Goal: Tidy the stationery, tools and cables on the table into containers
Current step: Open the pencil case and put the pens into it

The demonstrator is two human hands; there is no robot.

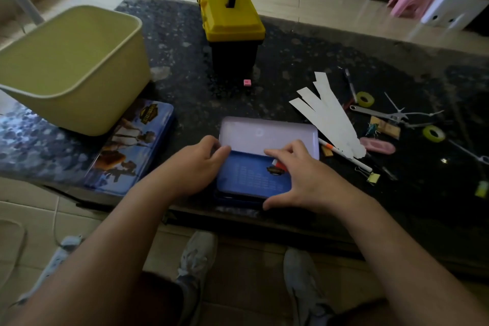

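Note:
A blue tin pencil case lies open at the table's front edge, its pale lilac lid tilted up and back. Inside sits a blue printed tray. My left hand grips the case's left edge with curled fingers, near the lid hinge. My right hand spans the tray's right side, with fingertips on its far edge and the thumb at its near edge. Loose items lie to the right: white paper strips, a white pen, a wrench and two yellow tape rolls.
A pale green bin stands at the left, partly on a second picture tin. A shut yellow toolbox stands at the back centre, with a pink cube in front of it. Binder clips and a pink object lie at the right.

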